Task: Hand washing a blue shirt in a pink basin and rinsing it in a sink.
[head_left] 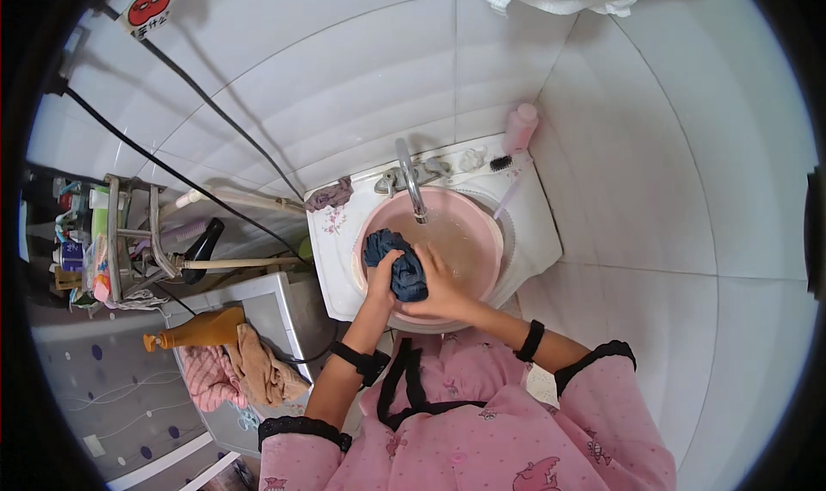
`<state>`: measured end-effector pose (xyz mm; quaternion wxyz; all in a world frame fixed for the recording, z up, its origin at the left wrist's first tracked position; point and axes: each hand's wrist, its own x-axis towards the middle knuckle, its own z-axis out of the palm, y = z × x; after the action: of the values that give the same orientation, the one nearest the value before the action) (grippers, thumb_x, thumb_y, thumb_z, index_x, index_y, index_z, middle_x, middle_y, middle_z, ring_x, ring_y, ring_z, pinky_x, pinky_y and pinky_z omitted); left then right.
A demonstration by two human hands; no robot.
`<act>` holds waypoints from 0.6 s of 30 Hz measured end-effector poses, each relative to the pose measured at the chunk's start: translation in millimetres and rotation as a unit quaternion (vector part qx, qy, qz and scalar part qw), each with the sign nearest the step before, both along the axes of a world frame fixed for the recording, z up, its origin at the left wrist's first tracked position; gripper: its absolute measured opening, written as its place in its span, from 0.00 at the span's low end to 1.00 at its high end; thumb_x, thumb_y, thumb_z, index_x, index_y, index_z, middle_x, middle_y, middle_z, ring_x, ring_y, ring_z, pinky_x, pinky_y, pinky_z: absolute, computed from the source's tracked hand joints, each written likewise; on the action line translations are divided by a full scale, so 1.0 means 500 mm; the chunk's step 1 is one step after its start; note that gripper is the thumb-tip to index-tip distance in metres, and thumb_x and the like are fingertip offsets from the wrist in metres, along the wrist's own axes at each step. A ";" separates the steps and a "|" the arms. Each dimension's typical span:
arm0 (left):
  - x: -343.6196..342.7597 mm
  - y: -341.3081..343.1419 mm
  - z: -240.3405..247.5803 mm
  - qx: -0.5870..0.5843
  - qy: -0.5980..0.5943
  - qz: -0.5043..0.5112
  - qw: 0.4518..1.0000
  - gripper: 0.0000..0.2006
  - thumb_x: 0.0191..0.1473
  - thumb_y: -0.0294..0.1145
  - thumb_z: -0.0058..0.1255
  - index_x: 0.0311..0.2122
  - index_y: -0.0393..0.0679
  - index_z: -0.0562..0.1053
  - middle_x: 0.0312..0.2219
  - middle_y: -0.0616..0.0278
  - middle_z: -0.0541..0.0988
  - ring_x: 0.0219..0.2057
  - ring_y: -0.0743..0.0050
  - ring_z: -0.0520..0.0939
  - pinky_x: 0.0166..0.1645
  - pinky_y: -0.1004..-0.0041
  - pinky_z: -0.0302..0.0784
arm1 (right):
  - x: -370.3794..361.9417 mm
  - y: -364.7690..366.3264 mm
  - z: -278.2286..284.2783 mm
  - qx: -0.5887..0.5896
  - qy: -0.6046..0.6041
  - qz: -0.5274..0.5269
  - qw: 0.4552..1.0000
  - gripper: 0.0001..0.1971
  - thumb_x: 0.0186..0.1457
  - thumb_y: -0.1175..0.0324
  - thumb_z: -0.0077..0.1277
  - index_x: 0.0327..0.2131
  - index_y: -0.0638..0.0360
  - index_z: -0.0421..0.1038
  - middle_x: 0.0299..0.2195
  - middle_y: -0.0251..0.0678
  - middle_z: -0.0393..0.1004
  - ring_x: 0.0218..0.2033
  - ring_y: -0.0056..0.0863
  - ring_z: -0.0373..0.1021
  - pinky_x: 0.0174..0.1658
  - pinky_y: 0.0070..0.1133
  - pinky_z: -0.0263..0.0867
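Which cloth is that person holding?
The dark blue cloth, bunched between the left hand and right hand over the pink basin; the mauve cloth, pink cloth and tan cloth lie untouched.

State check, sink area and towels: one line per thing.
Dark blue cloth: bunched, between left hand and right hand.
Pink basin: holding water.
Faucet: spout over basin; flow unclear.
Purple cloth: crumpled.
Pink bottle: upright.
Brown towel: crumpled.
Pink towel: crumpled.
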<state>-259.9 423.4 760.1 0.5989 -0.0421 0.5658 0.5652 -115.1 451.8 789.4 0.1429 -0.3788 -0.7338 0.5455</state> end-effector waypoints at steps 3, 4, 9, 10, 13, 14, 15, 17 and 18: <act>0.020 0.015 0.003 -0.014 -0.050 0.031 0.998 0.13 0.38 0.29 0.51 0.33 0.40 0.70 0.28 0.61 0.75 0.26 0.70 0.77 0.32 0.74 0.75 | -0.027 -0.035 -0.019 0.102 -0.054 -0.042 0.992 0.51 0.29 0.62 0.62 0.56 0.61 0.39 0.55 0.59 0.39 0.54 0.58 0.44 0.54 0.40 0.45; 0.031 0.021 0.005 -0.006 0.001 0.074 0.997 0.12 0.38 0.29 0.50 0.33 0.40 0.70 0.27 0.61 0.74 0.25 0.70 0.77 0.31 0.75 0.74 | -0.036 -0.028 -0.028 0.165 -0.056 -0.083 0.981 0.50 0.28 0.63 0.62 0.55 0.61 0.41 0.53 0.58 0.44 0.52 0.57 0.48 0.50 0.39 0.51; 0.024 0.051 0.039 0.056 0.122 0.114 0.984 0.16 0.38 0.24 0.45 0.37 0.38 0.68 0.29 0.60 0.74 0.27 0.69 0.75 0.33 0.75 0.73 | -0.065 -0.003 -0.040 0.036 -0.012 -0.149 0.988 0.42 0.26 0.65 0.61 0.49 0.63 0.52 0.47 0.55 0.57 0.47 0.51 0.58 0.44 0.34 0.60; 0.017 0.054 0.046 0.087 0.149 0.094 0.981 0.18 0.37 0.22 0.44 0.39 0.38 0.67 0.30 0.59 0.73 0.29 0.69 0.75 0.35 0.75 0.72 | -0.066 0.001 -0.032 -0.013 0.013 -0.147 0.989 0.38 0.26 0.66 0.60 0.46 0.63 0.55 0.43 0.54 0.62 0.44 0.49 0.61 0.44 0.31 0.60; 0.019 0.065 0.076 0.118 0.178 0.058 0.975 0.23 0.35 0.19 0.41 0.43 0.36 0.64 0.34 0.58 0.72 0.33 0.69 0.73 0.39 0.74 0.69 | -0.065 0.028 -0.068 -0.067 0.105 -0.111 0.986 0.32 0.25 0.67 0.60 0.40 0.63 0.61 0.34 0.48 0.68 0.37 0.41 0.66 0.40 0.27 0.62; 0.023 0.068 0.084 0.117 0.185 0.072 0.973 0.22 0.35 0.20 0.42 0.42 0.36 0.65 0.34 0.58 0.72 0.33 0.70 0.74 0.38 0.75 0.69 | -0.064 0.034 -0.092 -0.070 0.171 -0.072 0.980 0.29 0.24 0.68 0.59 0.37 0.63 0.64 0.30 0.43 0.70 0.31 0.36 0.68 0.38 0.25 0.63; 0.021 0.066 0.085 0.115 0.192 0.089 0.971 0.21 0.35 0.22 0.43 0.41 0.36 0.67 0.33 0.59 0.73 0.32 0.70 0.74 0.37 0.76 0.70 | -0.067 0.038 -0.089 -0.072 0.172 -0.072 0.980 0.29 0.24 0.68 0.59 0.37 0.63 0.64 0.30 0.43 0.70 0.31 0.36 0.68 0.38 0.25 0.63; -0.001 0.059 0.081 0.117 0.198 0.049 0.972 0.21 0.35 0.22 0.43 0.41 0.35 0.67 0.33 0.59 0.73 0.33 0.71 0.74 0.38 0.76 0.70 | -0.073 0.044 -0.081 -0.146 0.209 -0.031 0.967 0.27 0.23 0.68 0.60 0.35 0.64 0.66 0.31 0.42 0.71 0.31 0.31 0.68 0.37 0.24 0.63; -0.007 0.058 0.083 0.122 0.202 0.010 0.972 0.21 0.35 0.23 0.43 0.41 0.35 0.67 0.34 0.59 0.73 0.33 0.71 0.74 0.38 0.75 0.70 | -0.074 0.048 -0.085 -0.147 0.209 -0.032 0.966 0.27 0.23 0.68 0.60 0.35 0.64 0.66 0.31 0.42 0.71 0.31 0.31 0.68 0.37 0.24 0.63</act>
<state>-263.5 452.6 801.7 0.4669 0.1407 0.6016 0.6327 -152.0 476.0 747.1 0.2533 -0.2963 -0.5873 0.7094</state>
